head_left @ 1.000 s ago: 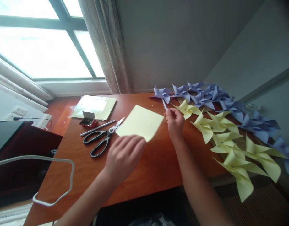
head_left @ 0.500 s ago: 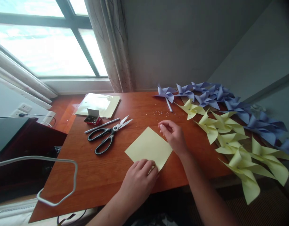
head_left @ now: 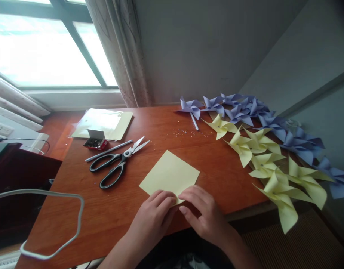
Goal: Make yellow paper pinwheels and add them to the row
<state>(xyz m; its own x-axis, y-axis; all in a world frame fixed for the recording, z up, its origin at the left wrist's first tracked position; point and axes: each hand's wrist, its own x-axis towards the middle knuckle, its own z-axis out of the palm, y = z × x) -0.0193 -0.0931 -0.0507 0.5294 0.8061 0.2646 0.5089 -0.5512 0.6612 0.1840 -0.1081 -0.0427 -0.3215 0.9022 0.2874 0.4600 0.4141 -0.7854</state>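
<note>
You've got both hands down on the near corner of the yellow paper square (head_left: 169, 174), which lies flat on the wooden table (head_left: 110, 213), sitting diamond-wise just in front of you. Your left hand (head_left: 153, 216) has its fingertips (head_left: 166, 198) pressed onto that corner, fingers bent, and your right hand (head_left: 203, 215) is right beside it, fingers curled over the same corner so the two hands nearly touch. Can't tell if you're actually pinching the paper or only pressing on it, since the fingers hide the edge.

To the left of the square, well apart from it, are the black-handled scissors (head_left: 117, 165), blades slightly apart, with a thin white stick (head_left: 108, 150) lying just beside them. Behind those is a little red box (head_left: 94, 142) in front of a clear packet of paper (head_left: 103, 123). Along the right side runs a row of yellow pinwheels (head_left: 269, 164), and behind them a row of purple pinwheels (head_left: 245, 112) against the wall. A white cable (head_left: 54, 224) loops off the left edge.
</note>
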